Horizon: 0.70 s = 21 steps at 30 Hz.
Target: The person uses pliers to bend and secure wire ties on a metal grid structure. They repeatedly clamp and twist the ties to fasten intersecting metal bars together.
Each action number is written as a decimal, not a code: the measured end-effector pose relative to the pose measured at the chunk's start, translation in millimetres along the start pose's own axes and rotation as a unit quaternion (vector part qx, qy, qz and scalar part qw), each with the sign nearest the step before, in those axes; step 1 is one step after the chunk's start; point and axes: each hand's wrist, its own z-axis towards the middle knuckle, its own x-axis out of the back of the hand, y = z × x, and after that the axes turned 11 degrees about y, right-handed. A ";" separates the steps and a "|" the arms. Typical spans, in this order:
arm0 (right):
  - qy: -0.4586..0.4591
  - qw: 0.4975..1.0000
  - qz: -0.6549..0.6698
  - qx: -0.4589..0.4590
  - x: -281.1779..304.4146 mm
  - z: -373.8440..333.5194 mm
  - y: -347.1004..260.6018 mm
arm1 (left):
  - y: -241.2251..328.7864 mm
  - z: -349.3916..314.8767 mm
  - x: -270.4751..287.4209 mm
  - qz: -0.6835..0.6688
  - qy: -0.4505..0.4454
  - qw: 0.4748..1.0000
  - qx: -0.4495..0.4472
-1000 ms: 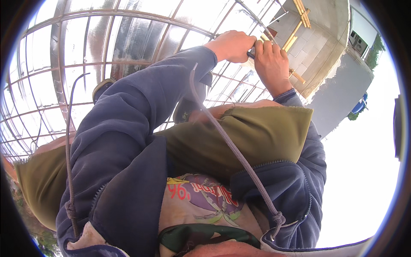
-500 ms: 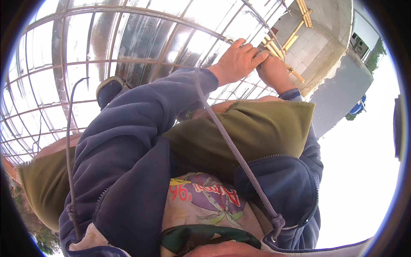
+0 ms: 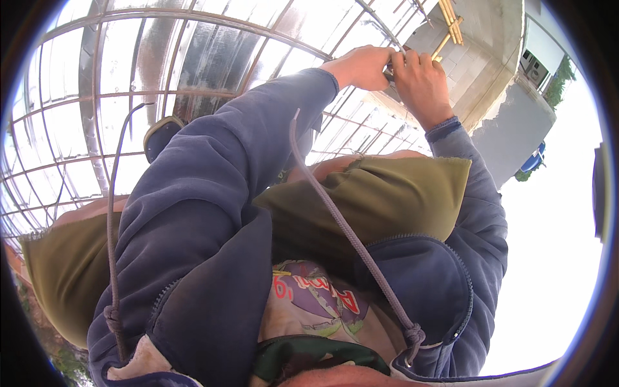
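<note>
While the person leans over the steel grid [image 3: 98,97], the left hand [image 3: 364,68] and the right hand [image 3: 422,84] meet above its far right part. Between these 2 hands, over same part of the grid, is 1 dark object [image 3: 389,72], mostly covered. R. fingers are bent, pressed side by side, & seem closed on it; L. fingers are curled w/ tips hidden, so I can't tell what they pinch. A shoe [image 3: 161,137] shows near the grid's middle; shiny sheets [image 3: 213,58] lie behind the grid's bars.

IMO the object may drop through the grid's openings if the grip loosens. Knuckles could scrape on the grid if force releases suddenly. The loose cord [image 3: 351,238], hanging nearer me than the grid, might catch there, b/c its end is free.
</note>
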 end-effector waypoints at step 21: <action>-0.344 0.906 0.223 -0.109 4.7 9.4 -5.3 | 14.3 -24.8 -24.2 0.189 0.034 0.980 -0.054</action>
